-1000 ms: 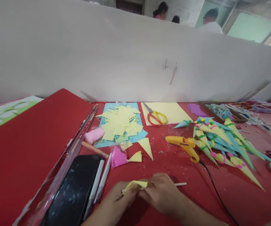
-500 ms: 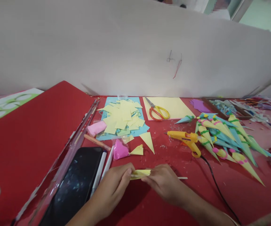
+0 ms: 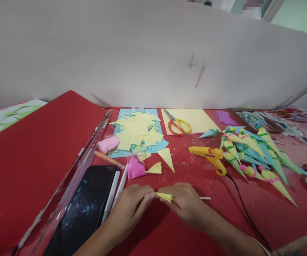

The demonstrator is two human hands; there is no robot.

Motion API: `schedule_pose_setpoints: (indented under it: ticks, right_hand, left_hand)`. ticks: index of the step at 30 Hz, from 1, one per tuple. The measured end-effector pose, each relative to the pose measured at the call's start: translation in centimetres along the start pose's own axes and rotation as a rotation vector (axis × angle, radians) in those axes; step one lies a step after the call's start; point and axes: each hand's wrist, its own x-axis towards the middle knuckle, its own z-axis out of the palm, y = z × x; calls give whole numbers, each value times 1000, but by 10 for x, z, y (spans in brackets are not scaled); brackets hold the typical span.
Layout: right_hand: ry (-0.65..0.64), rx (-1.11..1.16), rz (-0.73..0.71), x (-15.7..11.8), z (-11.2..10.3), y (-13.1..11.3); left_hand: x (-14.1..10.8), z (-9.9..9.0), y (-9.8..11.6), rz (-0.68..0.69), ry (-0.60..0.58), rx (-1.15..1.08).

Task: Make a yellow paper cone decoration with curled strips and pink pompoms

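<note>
Phone point(image 3: 85, 206) at lower left, beside the left forearm; glue gun point(image 3: 206, 153) and paper cones point(image 3: 252, 144) at right, apart from the hands. Folded yellow paper point(image 3: 164, 196), lower centre, runs left-right, fanned end rightward; less shows than half a second ago. Left hand point(image 3: 133, 204) pinches it; right hand point(image 3: 184, 203) grip cannot be determined.

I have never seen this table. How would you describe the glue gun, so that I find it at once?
Look at the red table; toward its right lies a heap of paper cones. Just left of that heap is the glue gun. Unlike the cones, it trails a black cord.
</note>
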Motion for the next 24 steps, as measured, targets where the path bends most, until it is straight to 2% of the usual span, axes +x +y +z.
schedule_pose_setpoints:
  ticks: [7,11,14,18,20,22,24]
  right_hand:
    - [133,-23,-53,-1,6,-1]
    - [115,-32,-39,-1,6,-3]
    - [50,-30,17,0,5,-3]
    - [-38,-52,30,1,3,-3]
    - [-59,-70,32,2,2,-3]
    - [-59,-76,27,2,3,-3]
    - [-40,-53,18,2,3,-3]
  left_hand:
    - [3,6,10,-134,40,-174]
    - [0,7,4,-109,55,-80]
    - [-1,3,-2,43,77,109]
    - [3,-8,-8,376,237,411]
    - [5,-12,-8,502,265,556]
    - [7,-16,-7,551,247,644]
    - [7,-17,-6,534,240,668]
